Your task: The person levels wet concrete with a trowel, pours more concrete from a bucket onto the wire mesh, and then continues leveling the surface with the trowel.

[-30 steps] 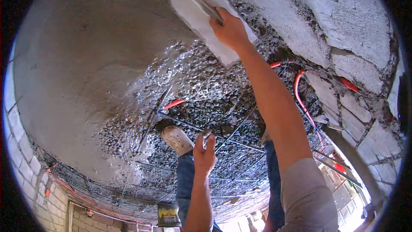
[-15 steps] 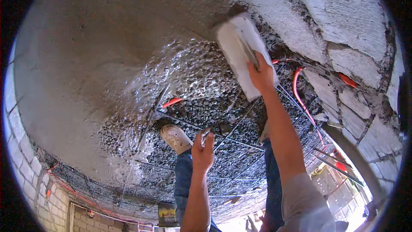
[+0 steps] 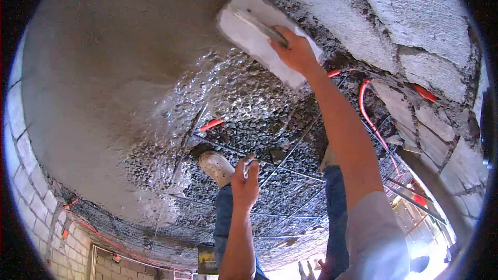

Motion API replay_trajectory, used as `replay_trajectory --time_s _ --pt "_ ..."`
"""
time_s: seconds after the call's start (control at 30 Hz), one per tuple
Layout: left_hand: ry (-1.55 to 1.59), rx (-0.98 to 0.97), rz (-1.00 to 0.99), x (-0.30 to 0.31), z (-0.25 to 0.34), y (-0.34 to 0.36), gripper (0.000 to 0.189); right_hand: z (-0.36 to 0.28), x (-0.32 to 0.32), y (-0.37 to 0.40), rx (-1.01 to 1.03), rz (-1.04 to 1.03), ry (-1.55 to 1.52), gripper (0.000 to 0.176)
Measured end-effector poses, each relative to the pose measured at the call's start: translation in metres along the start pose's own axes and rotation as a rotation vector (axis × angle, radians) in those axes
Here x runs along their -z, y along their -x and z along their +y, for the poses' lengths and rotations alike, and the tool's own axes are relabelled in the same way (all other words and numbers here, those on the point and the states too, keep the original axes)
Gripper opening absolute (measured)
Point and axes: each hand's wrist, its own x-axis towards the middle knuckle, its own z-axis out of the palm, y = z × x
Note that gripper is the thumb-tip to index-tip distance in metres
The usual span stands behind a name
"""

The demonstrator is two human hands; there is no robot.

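My right hand (image 3: 298,53) is wrapped round the handle of a broad, flat finishing trowel (image 3: 255,42). The trowel's pale rectangular blade lies over the border between smooth wet concrete (image 3: 109,57) and rougher, shiny aggregate (image 3: 233,85), close to the block wall. Lower down, my left hand (image 3: 245,186) hangs above the gravelly ground with curled fingers, the thumb and forefinger pointing up. Anything held between those fingers is too small to make out. A light shoe with holes (image 3: 216,168) stands just left of it.
Rough block wall (image 3: 358,26) borders the upper right. Thin steel bars (image 3: 295,173) cross the coarse ground. An orange conduit (image 3: 364,106) curves up beside the wall, and a short orange piece (image 3: 211,124) sticks out near the shoe. Another block wall (image 3: 31,163) runs along the left.
My right hand has swept the trowel up and left, and its blade has turned from steep to a flatter slant. My left hand has hardly moved.
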Motion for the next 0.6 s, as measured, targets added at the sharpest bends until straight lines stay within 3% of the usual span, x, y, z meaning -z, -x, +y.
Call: replay_trajectory --time_s 0.6 --pt "0.051 -0.059 0.036 0.018 0.015 0.001 0.030 -0.044 -0.036 -0.084 0.056 -0.030 -0.059 0.050"
